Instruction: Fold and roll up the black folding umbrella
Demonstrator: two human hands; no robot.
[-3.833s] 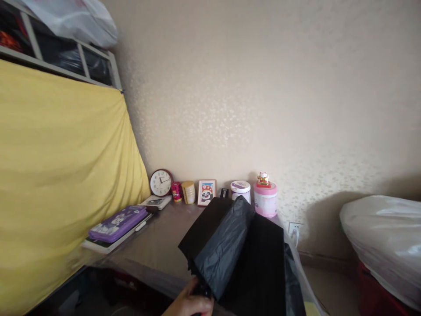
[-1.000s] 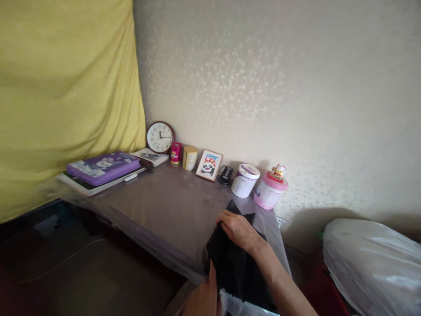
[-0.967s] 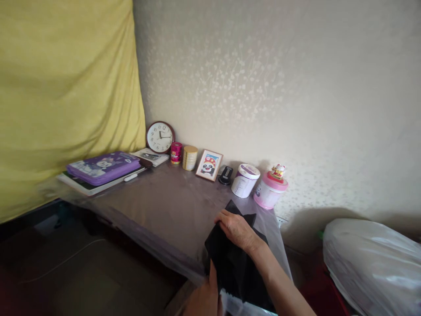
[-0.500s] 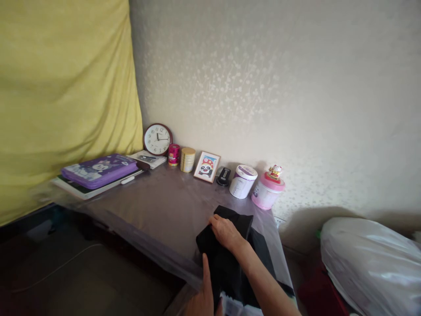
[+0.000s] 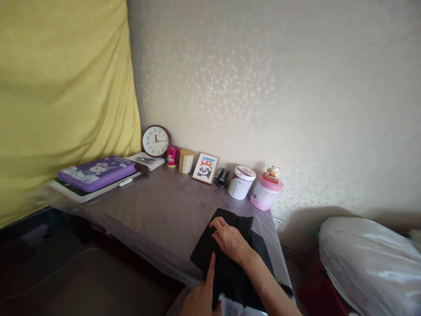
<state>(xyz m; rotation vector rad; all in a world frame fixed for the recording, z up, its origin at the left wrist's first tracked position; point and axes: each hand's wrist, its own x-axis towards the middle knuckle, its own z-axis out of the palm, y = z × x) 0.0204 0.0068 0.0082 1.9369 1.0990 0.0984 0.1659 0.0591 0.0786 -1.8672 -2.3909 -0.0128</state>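
Observation:
A folded piece of black cloth (image 5: 205, 245) lies at the right end of the table, its near part running down to the bottom of the view. My right hand (image 5: 229, 237) rests on top of it, fingers loosely bent and apart, nothing gripped between them. Lower down, my left hand (image 5: 201, 293) points forward with its index finger stretched out against the cloth. Its other fingers are mostly out of sight. Between my wrists, something whitish and see-through (image 5: 235, 306) shows at the bottom edge; I cannot make out its kind.
Along the wall stand a round clock (image 5: 156, 141), a pink tin (image 5: 172, 156), a yellow canister (image 5: 186, 161), a panda picture frame (image 5: 205, 168), a black stapler-like object (image 5: 222, 177) and two tubs (image 5: 241, 183). A purple case (image 5: 97, 173) lies left. A plastic-wrapped bundle (image 5: 371, 254) sits right.
The near left part of the black cloth has flattened out and spread to the left. My right hand has shifted slightly right and nearer, its fingers loosened. My left index finger has moved slightly right.

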